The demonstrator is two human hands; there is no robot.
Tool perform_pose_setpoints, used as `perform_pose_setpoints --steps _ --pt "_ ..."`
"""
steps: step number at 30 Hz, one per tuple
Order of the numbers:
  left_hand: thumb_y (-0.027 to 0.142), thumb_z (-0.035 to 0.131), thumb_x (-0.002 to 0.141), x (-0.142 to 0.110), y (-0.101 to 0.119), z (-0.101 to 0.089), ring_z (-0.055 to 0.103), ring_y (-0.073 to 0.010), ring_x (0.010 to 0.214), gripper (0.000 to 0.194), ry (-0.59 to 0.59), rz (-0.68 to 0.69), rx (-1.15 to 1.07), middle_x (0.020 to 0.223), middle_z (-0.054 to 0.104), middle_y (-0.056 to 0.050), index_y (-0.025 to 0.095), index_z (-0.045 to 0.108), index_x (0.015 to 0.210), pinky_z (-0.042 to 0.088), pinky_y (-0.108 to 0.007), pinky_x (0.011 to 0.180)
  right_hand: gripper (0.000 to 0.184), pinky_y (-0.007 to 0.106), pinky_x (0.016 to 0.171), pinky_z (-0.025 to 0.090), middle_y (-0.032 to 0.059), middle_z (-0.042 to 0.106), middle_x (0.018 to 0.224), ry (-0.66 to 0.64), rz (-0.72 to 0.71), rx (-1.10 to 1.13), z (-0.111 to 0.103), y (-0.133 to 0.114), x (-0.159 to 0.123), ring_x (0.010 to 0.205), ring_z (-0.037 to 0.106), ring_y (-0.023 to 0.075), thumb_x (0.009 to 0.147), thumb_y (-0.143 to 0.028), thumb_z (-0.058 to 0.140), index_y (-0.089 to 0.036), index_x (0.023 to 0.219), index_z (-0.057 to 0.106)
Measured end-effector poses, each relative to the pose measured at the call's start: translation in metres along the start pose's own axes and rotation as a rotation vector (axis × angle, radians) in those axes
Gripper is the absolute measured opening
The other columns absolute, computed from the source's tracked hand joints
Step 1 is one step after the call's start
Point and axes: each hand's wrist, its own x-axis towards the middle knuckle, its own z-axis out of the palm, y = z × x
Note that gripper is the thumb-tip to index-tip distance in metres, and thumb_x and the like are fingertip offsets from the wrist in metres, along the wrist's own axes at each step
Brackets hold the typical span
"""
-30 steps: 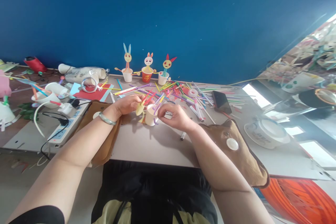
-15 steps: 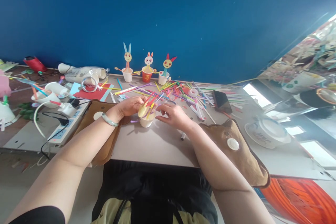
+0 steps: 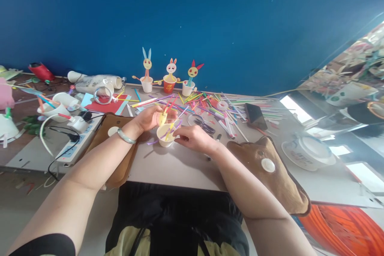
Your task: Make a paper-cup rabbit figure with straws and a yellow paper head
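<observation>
a left hand [image 3: 148, 119], fingers half curled, appears to hold a yellow paper head [image 3: 163, 118] above a paper cup [image 3: 164, 143] between both hands; a right hand [image 3: 195, 138] bunches its fingers at the cup's side, any grip impossible to tell. light and thin-walled, the cup likely dents if squeezed, its rim the firmest hold. inside are yellow strips [image 3: 168, 134]; beyond the hands, a red cup [image 3: 169, 86] bears a rabbit figure [image 3: 171, 67].
</observation>
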Motion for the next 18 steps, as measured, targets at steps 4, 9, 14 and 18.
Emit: perform_pose_setpoints --steps 4,9,14,18 --pt "0.031 0.07 0.063 0.005 0.003 -0.002 0.07 -0.033 0.099 0.017 0.185 0.068 -0.033 0.082 0.074 -0.01 0.021 0.067 0.076 0.056 -0.046 0.083 0.015 0.024 0.063 0.038 0.0019 0.07 0.076 0.011 0.02 -0.06 -0.006 0.002 -0.002 0.063 0.057 0.0128 0.093 -0.027 0.056 -0.022 0.091 0.069" --pt "0.024 0.069 0.061 0.003 0.01 -0.005 0.071 -0.0288 0.094 0.013 0.213 0.155 -0.165 0.078 0.073 -0.007 0.021 0.063 0.071 0.056 -0.041 0.083 0.016 0.025 0.058 0.032 0.0009 0.067 0.064 0.042 0.151 -0.165 -0.023 -0.002 -0.007 0.056 0.053 0.0128 0.092 -0.027 0.056 -0.021 0.082 0.068" --pt "0.031 0.064 0.069 -0.008 0.017 -0.003 0.067 -0.0245 0.082 0.019 0.04 0.197 -0.332 0.08 0.069 -0.008 0.019 0.051 0.063 0.052 -0.04 0.081 0.016 0.026 0.056 0.028 0.0017 0.064 0.059 -0.012 0.148 -0.269 -0.026 -0.004 -0.007 0.053 0.05 0.0132 0.09 -0.024 0.056 -0.02 0.081 0.069" --pt "0.036 0.063 0.076 -0.011 0.013 -0.006 0.063 -0.0226 0.077 0.025 0.036 0.198 -0.349 0.079 0.065 -0.007 0.02 0.049 0.063 0.049 -0.041 0.081 0.013 0.026 0.056 0.028 0.0009 0.064 0.059 -0.032 0.152 -0.276 -0.026 -0.004 -0.007 0.052 0.05 0.0137 0.088 -0.024 0.058 -0.021 0.091 0.071"
